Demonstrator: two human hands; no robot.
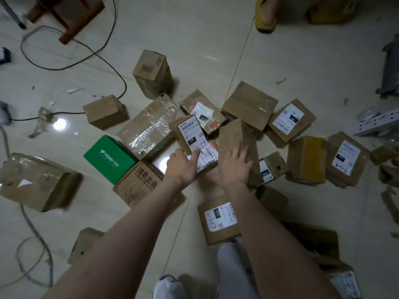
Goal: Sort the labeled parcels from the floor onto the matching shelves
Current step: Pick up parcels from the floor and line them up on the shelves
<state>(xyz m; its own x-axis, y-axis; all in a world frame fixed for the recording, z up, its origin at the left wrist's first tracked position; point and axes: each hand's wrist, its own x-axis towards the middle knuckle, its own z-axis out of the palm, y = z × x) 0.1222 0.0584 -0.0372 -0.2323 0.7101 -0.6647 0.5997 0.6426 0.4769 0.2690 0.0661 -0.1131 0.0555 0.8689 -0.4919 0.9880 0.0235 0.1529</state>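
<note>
Head view: left hand (183, 167) grasps nothing, its index finger straight with the tip on the label of the parcel marked 150 (191, 134). That parcel lies mid-heap, its near edge overlapping another labeled parcel (208, 156). Right hand (235, 167) is released, fingers straight and flat on a plain brown box (235, 139) just beside, which tilts against its neighbours. Parcels crowd edge to edge on the tile floor (194, 50); bare floor shows beyond the heap at top and left of the green box (110, 158), where a black cable (90, 48) crosses.
</note>
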